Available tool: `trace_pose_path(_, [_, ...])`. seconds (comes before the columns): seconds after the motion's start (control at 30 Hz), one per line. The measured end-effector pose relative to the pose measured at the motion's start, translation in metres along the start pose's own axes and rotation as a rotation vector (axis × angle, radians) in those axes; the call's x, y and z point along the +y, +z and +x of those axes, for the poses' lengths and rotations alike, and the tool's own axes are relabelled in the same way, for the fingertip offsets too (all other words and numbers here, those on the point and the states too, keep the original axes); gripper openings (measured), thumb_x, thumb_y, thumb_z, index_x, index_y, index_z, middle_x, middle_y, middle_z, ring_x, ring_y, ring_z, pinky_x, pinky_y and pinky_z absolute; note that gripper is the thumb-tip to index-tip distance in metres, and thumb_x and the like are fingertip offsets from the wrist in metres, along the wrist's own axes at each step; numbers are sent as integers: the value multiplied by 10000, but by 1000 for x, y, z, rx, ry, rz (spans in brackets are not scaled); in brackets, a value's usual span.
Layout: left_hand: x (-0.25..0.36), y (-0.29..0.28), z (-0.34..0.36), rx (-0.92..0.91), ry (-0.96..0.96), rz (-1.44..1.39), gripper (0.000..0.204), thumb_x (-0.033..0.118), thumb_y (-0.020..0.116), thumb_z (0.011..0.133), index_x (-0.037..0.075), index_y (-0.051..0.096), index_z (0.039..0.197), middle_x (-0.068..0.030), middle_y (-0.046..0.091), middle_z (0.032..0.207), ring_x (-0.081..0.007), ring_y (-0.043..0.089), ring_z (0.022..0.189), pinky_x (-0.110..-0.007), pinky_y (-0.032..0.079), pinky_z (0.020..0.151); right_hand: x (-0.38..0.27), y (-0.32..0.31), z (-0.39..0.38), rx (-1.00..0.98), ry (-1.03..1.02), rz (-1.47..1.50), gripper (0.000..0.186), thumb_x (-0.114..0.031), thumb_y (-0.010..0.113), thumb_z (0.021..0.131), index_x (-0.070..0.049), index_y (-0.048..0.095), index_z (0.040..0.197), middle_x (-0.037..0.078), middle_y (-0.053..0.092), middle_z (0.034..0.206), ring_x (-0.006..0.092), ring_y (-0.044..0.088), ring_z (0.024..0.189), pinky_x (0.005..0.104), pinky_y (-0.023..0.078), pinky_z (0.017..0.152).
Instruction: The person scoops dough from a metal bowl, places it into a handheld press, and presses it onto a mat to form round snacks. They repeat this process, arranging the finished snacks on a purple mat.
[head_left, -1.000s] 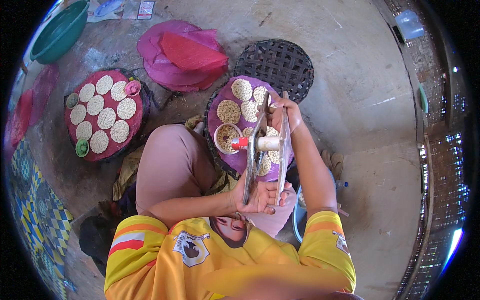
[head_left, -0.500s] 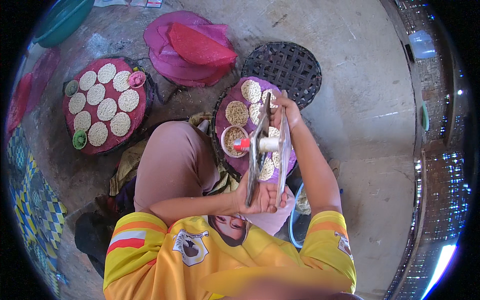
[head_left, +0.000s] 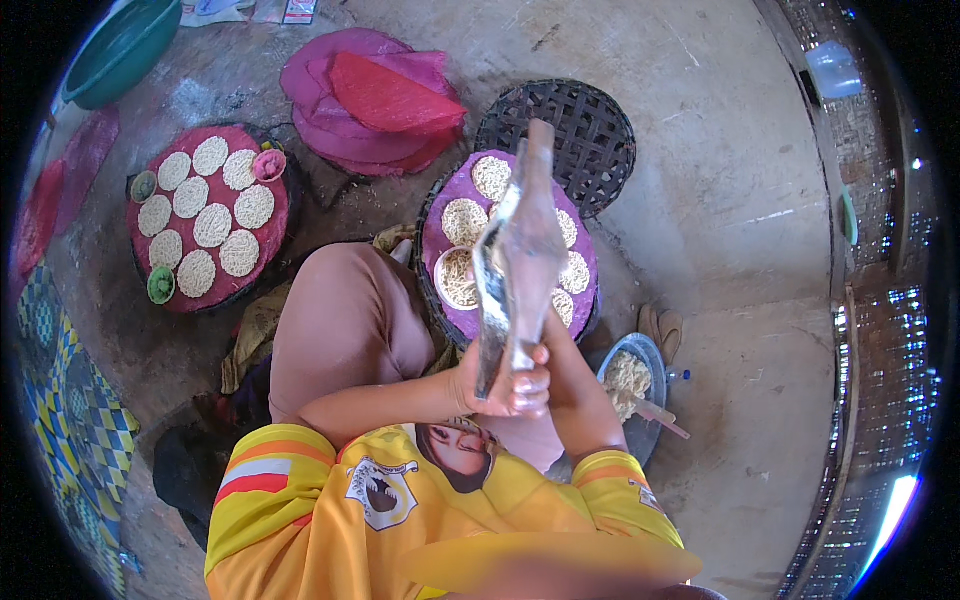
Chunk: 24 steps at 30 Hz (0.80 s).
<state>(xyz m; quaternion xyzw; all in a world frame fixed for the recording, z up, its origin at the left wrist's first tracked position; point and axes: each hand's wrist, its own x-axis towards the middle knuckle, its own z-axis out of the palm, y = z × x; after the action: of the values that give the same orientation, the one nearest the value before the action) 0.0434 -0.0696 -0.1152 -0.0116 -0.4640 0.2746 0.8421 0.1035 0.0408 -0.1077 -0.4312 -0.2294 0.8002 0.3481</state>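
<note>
My left hand [head_left: 505, 385] is closed round the lower ends of a press tool [head_left: 525, 245] made of two long, worn boards, which stands tilted upright in front of me. My right forearm [head_left: 575, 390] rises behind the tool, where the hand and its fingers are hidden. Behind the tool lies a round basket tray with a purple cloth [head_left: 445, 205], bearing several pale noodle discs [head_left: 490, 177] and a white cup of strands [head_left: 455, 278] at its left side.
Another tray [head_left: 210, 145] of discs and small colored bowls lies left. Folded pink cloths [head_left: 370, 90], a dark woven lid [head_left: 600, 130] and a green basin [head_left: 120, 60] are behind. A tub of dough [head_left: 628, 385] and sandals [head_left: 660, 335] lie right.
The two boards, earlier apart with a cylinder showing between them, now overlap and hide it. Their top moved up. My right hand went behind them, and my left fingers closed round the lower ends.
</note>
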Motion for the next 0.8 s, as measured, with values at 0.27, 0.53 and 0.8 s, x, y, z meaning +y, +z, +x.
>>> trace_pose_path(0.27, [80,55,-25,318,236,408,923,784,397,606,159,354,1284,-109,510,784,-209,484,699,-342,369,689,14,-24,-17,163,-841,-1696,614,-46,526,722,-99,313,1296,110,623,837,241,576,663,344,446,572])
trace_pose_path(0.53, [185,119,-60,611,377,879,1037,822,388,576,148,224,1347,-144,470,834,-255,464,749,-396,421,688,33,-23,-43,-56,-1171,-1763,620,-109,570,708,-59,329,1277,15,583,1077,253,474,1040,420,214,940])
trace_pose_path(0.8, [242,98,-103,1063,272,941,1040,875,277,544,149,335,1286,-98,493,731,-217,460,639,-297,365,571,22,-16,-23,95,-755,-1936,1121,-434,745,515,-35,99,1339,101,470,1203,293,354,1166,467,116,991])
